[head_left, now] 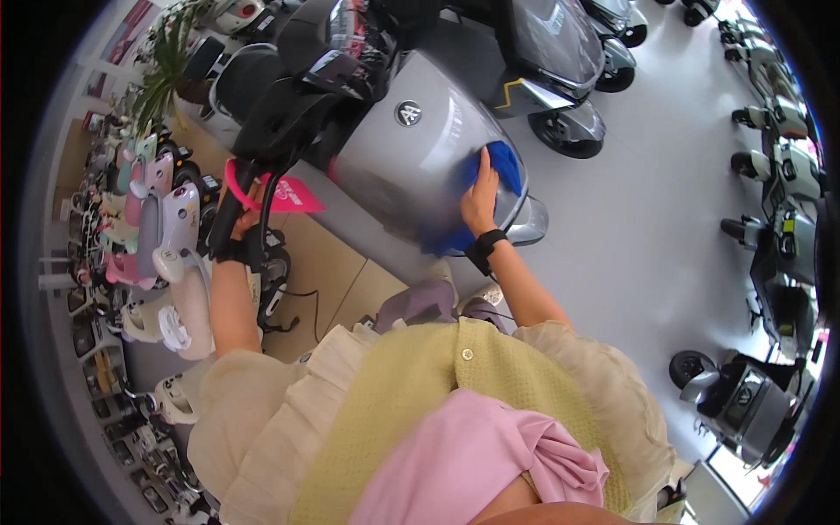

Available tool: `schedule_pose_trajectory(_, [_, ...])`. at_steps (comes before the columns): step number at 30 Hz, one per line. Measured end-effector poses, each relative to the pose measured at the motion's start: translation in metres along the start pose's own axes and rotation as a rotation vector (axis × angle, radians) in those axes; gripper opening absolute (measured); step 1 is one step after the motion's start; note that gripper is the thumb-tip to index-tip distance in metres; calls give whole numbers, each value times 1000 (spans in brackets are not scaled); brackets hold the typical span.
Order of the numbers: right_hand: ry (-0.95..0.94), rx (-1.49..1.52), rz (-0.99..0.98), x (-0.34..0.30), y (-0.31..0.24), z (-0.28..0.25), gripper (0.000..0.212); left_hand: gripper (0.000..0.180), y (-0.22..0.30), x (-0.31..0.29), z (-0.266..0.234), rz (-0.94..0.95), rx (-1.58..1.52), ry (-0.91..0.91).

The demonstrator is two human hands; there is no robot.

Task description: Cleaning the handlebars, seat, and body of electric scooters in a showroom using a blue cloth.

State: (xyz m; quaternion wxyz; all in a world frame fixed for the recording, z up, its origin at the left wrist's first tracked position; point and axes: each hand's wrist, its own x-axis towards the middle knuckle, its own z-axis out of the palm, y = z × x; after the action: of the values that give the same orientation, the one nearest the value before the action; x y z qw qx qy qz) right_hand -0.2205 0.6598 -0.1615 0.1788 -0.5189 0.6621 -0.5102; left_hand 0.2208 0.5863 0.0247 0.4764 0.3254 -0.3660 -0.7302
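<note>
Below me stands a silver-grey scooter with a broad, smooth front panel [411, 149] and a round emblem. My right hand [479, 203], a black band at its wrist, presses a blue cloth [505, 166] against the panel's lower right part. Cloth shows on both sides of the fingers; the thumb side faces left. My left hand [248, 214] is closed round the black handlebar grip [227, 213] on the left, its fingers partly hidden behind it. A bright pink tag [297, 195] with a loop hangs by that grip.
Another grey scooter [551, 52] stands close beyond this one. Rows of scooters line the left side [179, 214] and the right side [792, 166]. A black cable [306, 294] lies on the floor near my feet. A green plant [166, 66] stands at the far left.
</note>
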Motion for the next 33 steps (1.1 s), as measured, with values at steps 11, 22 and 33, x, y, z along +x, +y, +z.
schedule_pose_trajectory(11, [-17, 313, -828, 132, -210, 44, 70, 32, -15, 0, -20, 48, -157, -76])
schedule_pose_trajectory(22, [-379, 565, -614, 283, -242, 91, 38, 53, -69, -46, -5, -176, 197, 362])
schedule_pose_trajectory(33, [-308, 141, -1027, 163, -210, 26, 72, 33, -81, -46, 182, -102, 1092, -321])
